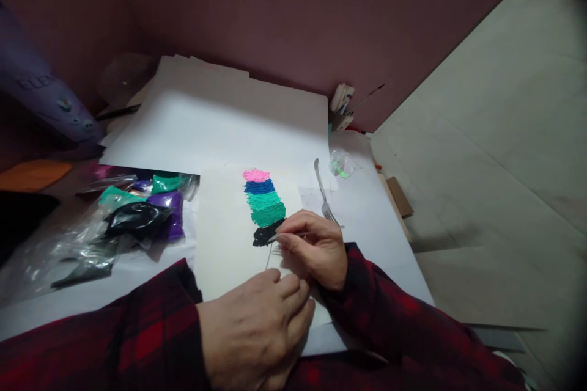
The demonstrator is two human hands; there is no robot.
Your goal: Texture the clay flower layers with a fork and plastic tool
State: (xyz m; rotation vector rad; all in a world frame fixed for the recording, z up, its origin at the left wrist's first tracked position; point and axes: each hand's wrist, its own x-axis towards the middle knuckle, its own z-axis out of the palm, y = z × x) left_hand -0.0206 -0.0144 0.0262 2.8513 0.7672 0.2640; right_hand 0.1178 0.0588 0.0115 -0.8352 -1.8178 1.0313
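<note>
My right hand pinches a thin pointed tool, its tip at the black patch of modelling clay. Above that patch, textured clay runs up the cream sheet in bands: dark green, light green, blue and pink. My left hand rests on the sheet's lower part, fingers curled and close together; its fingertips are hidden. A thin dark line runs down the sheet below the black clay, with fine prong-like lines beside my right fingers. To the right lies a metal fork.
On the left are clear plastic bags and packets of black, purple and green clay. Large white sheets lie behind. A small clear bag sits beyond the fork, near the table's right edge. A wall rises behind.
</note>
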